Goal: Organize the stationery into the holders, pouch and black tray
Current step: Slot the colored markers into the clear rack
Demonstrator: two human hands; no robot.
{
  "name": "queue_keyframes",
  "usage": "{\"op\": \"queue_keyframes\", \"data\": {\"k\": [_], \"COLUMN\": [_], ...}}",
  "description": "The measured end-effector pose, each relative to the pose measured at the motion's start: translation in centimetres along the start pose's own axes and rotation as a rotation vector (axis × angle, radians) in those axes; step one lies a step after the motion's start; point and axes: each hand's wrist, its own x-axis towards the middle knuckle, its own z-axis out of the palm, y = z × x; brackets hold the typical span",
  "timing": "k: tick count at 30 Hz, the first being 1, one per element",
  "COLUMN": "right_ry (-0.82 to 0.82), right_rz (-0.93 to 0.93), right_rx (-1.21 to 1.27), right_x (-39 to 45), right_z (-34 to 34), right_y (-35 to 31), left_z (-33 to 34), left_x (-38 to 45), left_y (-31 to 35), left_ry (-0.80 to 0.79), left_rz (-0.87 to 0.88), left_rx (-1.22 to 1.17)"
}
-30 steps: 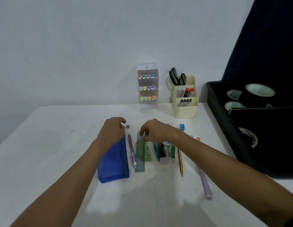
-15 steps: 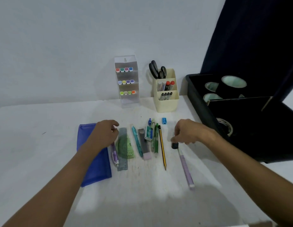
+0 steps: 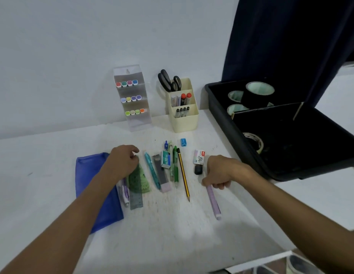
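- Head view: the right hand (image 3: 221, 171) had its grip curled round the top of a lilac pen (image 3: 213, 201) lying on the white worktop (image 3: 172, 234), near the black tray (image 3: 231, 123).
- The left hand (image 3: 122, 161) — fingers loosely curled, grasping nothing visible — rested on the green ruler (image 3: 137, 180) beside the blue pouch (image 3: 93, 186).

left hand (image 3: 123, 162): palm down, fingers curled, forearm extended | right hand (image 3: 221, 171): fingers curled, gripping
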Motion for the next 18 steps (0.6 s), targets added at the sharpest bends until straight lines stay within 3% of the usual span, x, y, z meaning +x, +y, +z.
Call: {"op": "queue_keyframes", "data": {"k": [6,13,18], "right_ry": [-0.003,0.106,0.045], "right_rz": [-0.053,-0.217,-0.33], "right_rx": [0.248,0.559,0.785], "right_x": [-0.9,-1.1,1.0], "right_z": [-1.3,-4.3,-5.4], "right_y": [-0.1,-2.0,-4.9], "left_z": [0.3,0.4,-0.6], "left_x": [0.3,0.6,2.1], "left_y": [0.1,-0.1,-0.6], "left_ry": [-0.018,-0.033,0.007], "left_rz": [-0.006,-0.005,-0.05], "left_rx": [0.015,-0.002,-0.031]}}
